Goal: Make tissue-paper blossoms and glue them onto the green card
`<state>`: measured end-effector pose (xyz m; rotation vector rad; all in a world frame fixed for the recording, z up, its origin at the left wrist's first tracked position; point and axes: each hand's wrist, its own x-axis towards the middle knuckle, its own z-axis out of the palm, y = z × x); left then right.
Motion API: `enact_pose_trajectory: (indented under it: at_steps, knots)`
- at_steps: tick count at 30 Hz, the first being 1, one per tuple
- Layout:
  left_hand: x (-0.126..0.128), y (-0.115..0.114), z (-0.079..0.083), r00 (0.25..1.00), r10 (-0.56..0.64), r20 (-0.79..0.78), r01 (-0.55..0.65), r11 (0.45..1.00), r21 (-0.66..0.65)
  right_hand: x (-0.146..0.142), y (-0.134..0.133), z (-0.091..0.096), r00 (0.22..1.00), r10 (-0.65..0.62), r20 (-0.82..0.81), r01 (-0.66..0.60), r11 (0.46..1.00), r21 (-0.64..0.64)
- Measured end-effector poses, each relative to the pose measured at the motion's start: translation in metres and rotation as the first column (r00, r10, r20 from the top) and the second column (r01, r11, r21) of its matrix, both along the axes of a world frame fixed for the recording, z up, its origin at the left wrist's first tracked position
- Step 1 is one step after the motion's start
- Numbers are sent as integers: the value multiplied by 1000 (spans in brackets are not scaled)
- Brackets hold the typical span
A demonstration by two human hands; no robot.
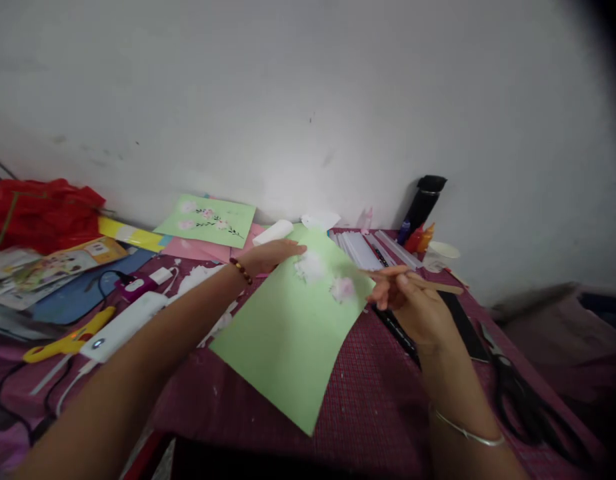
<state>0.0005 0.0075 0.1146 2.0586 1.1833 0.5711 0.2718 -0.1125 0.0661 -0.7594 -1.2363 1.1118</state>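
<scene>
My left hand (pixel 277 255) grips the upper left edge of a light green sheet of paper (pixel 288 333), its thumb lying on top. Two pale pink and white flower shapes (pixel 343 289) show on the sheet, slightly blurred. At the sheet's right edge, my right hand (pixel 405 297) is closed around a flat wooden stick (pixel 433 285). The stick's thin end points left, toward the flowers. Whether its tip touches the paper I cannot tell.
Behind on the left lies a second green sheet (pixel 208 220) with painted flowers. A yellow glue gun (pixel 71 339) and a white power bank (pixel 123 327) lie left. Black scissors (pixel 523 393) lie right; a black bottle (pixel 425 203) and paint bottles (pixel 421 238) stand near the wall.
</scene>
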Motion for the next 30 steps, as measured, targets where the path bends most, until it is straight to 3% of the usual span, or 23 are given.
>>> enact_pose_trajectory:
  at_steps: [3, 6, 9, 11, 12, 14, 15, 16, 17, 18, 20, 21, 24, 27, 30]
  knots:
    - [-6, 5, 37, 986, -167, -25, 159, 970, -184, 5, 5, 6, 974, -225, -42, 227, 972, 58]
    - [3, 3, 72, 943, -264, -200, 205, 939, -275, 2, 3, 12, 918, -393, 54, 387, 918, 90]
    - [33, -9, 86, 809, -461, -363, 255, 833, -490, -12, -7, 13, 908, -325, 266, 309, 946, 98]
    - [61, -21, 83, 652, -631, -420, 318, 730, -604, -23, -14, 8, 912, -200, 359, 191, 980, 59]
    - [76, -29, 80, 563, -681, -469, 352, 710, -610, -28, -18, 3, 915, -137, 379, 141, 990, 17]
    - [101, -46, 73, 410, -670, -618, 436, 740, -512, -34, -28, -9, 930, -65, 362, 104, 991, -88]
    - [109, -54, 71, 382, -603, -700, 488, 775, -401, -37, -33, -17, 941, -77, 329, 128, 982, -136]
    - [114, -62, 70, 404, -511, -759, 553, 797, -243, -38, -38, -24, 951, -127, 283, 181, 968, -172]
    - [115, -69, 70, 471, -408, -782, 609, 792, -46, -40, -43, -31, 957, -206, 206, 248, 948, -201]
    - [113, -75, 71, 571, -314, -759, 637, 752, 168, -41, -47, -38, 950, -298, 92, 312, 920, -238]
    - [99, -87, 72, 757, -204, -621, 594, 611, 524, -46, -55, -51, 875, -456, -163, 385, 859, -337]
    - [89, -93, 70, 806, -178, -564, 556, 554, 620, -50, -57, -56, 838, -499, -220, 403, 838, -367]
    - [55, -118, 45, 812, -166, -559, 559, 493, 667, -65, -63, -69, 790, -548, -276, 412, 807, -423]
    - [25, -143, -7, 727, -175, -664, 660, 443, 606, -83, -64, -78, 786, -541, -298, 379, 803, -460]
    - [6, -152, -59, 709, -124, -694, 678, 392, 622, -98, -67, -84, 810, -508, -291, 332, 808, -487]
